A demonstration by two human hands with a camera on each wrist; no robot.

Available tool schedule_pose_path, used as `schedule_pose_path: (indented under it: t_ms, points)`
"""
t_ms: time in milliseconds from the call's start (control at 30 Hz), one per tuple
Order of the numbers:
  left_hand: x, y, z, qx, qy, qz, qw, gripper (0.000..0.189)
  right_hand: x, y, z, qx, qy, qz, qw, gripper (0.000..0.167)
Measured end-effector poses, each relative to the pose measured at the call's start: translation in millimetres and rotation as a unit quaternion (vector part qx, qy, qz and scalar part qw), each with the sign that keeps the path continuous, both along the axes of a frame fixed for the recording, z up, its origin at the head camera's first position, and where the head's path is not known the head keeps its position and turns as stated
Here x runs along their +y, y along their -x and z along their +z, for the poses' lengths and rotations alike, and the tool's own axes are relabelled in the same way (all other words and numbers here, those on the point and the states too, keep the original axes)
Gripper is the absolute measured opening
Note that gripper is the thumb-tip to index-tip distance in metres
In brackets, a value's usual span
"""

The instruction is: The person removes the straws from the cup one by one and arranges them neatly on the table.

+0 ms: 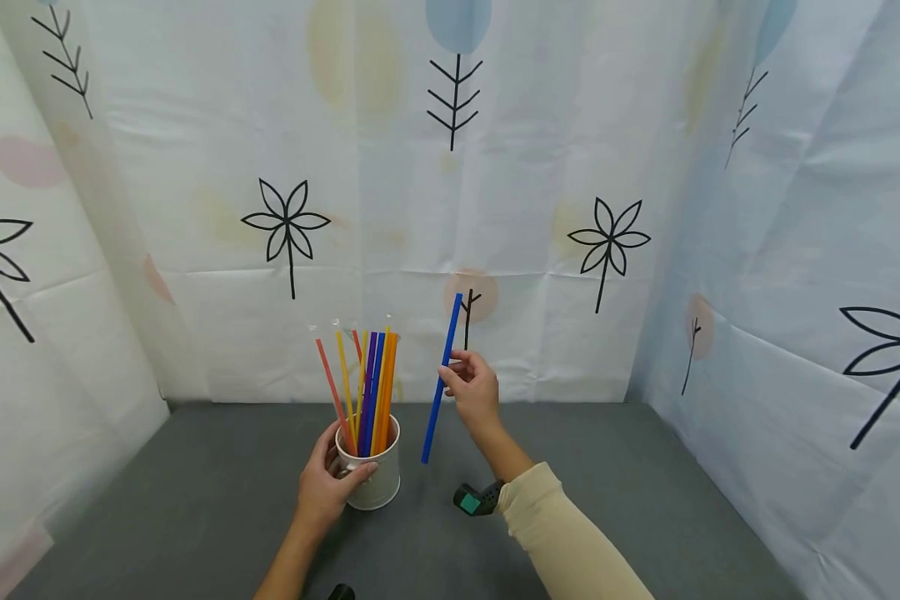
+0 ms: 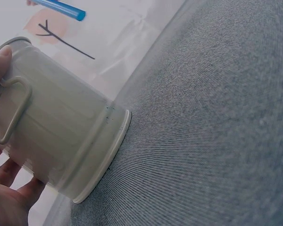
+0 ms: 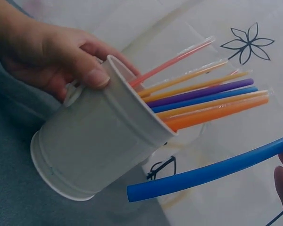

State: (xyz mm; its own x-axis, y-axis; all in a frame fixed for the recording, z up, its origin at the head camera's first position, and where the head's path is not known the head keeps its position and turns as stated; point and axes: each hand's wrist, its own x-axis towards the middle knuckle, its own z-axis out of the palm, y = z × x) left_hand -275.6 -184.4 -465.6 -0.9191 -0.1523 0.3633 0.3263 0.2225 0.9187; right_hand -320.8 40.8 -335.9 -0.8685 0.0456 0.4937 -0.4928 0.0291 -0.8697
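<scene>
My left hand [image 1: 322, 485] grips a white mug [image 1: 377, 485] by its side, thumb at the rim near the handle [image 2: 22, 106]. The mug stands upright on the table. Several straws [image 3: 203, 95] in red, yellow, purple, blue and orange lean out of it, some in clear wrappers. To the right of the mug, my right hand [image 1: 476, 390] pinches a single blue straw [image 1: 434, 414] about its middle, between thumb and fingers. That straw is held nearly upright, its lower end in the air beside the mug.
A dark grey cloth-covered table [image 1: 195, 508] lies beneath. Pale printed curtains [image 1: 510, 192] with line-drawn plants close off the back and both sides. A small black device [image 1: 474, 500] sits at my right wrist, below the sleeve cuff.
</scene>
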Motion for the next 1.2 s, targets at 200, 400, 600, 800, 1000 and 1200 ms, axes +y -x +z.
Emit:
schedule_pose_path:
  t_ms: [200,400,600,800,1000,1200]
  points:
    - [-1.0,-0.4,-0.2,-0.006,-0.003,-0.005,1.0000,0.087,-0.3,7.3,-19.0,-0.034,0.000,-0.007,0.9994,0.025]
    - [-1.1,-1.9,1.7,-0.011,-0.009,-0.010,0.9998,0.087,0.1,30.6,-54.9,-0.043,0.009,-0.017,0.9989,0.027]
    - [-1.2,-1.4,2.3,-0.011,-0.005,-0.008,0.9999,0.087,-0.3,34.1,-75.4,-0.049,-0.007,-0.029,0.9983,0.032]
    - [-1.2,-2.3,1.7,-0.007,-0.003,-0.005,1.0000,0.087,0.5,33.0,-92.5,-0.059,-0.021,-0.029,0.9976,0.035]
    - [-0.9,-0.4,-1.1,-0.001,-0.002,-0.002,1.0000,0.085,2.6,34.9,-108.3,-0.067,-0.044,-0.039,0.9960,0.036]
    - [-1.0,0.6,-2.1,0.001,-0.010,-0.007,0.9999,0.086,4.8,36.4,-119.7,-0.061,-0.069,-0.036,0.9951,0.035]
